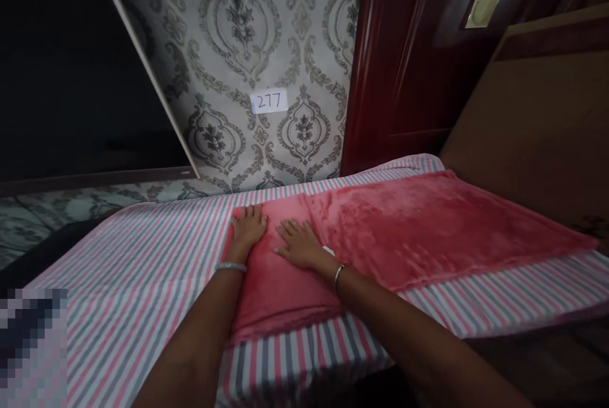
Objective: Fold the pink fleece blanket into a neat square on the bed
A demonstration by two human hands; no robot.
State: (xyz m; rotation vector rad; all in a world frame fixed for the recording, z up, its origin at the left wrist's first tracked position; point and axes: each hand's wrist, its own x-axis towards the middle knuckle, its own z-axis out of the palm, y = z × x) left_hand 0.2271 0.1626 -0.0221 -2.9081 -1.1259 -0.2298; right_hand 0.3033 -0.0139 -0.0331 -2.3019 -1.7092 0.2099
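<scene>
A pink fleece blanket [419,230] lies spread over a bed with a pink, grey and white striped sheet [143,268]. My left hand [247,227] rests flat on the blanket's left edge, fingers stretched out toward the wall. Just to its right, my right hand [297,244] lies flat on the blanket too, fingers spread. Both wrists wear a bangle. Neither hand grips anything.
Patterned grey wallpaper [238,33] with a small paper label reading 277 [269,101] stands behind the bed. A dark red wooden door [404,65] is to the right, a brown headboard [537,135] at far right, and a dark window [71,65] at left.
</scene>
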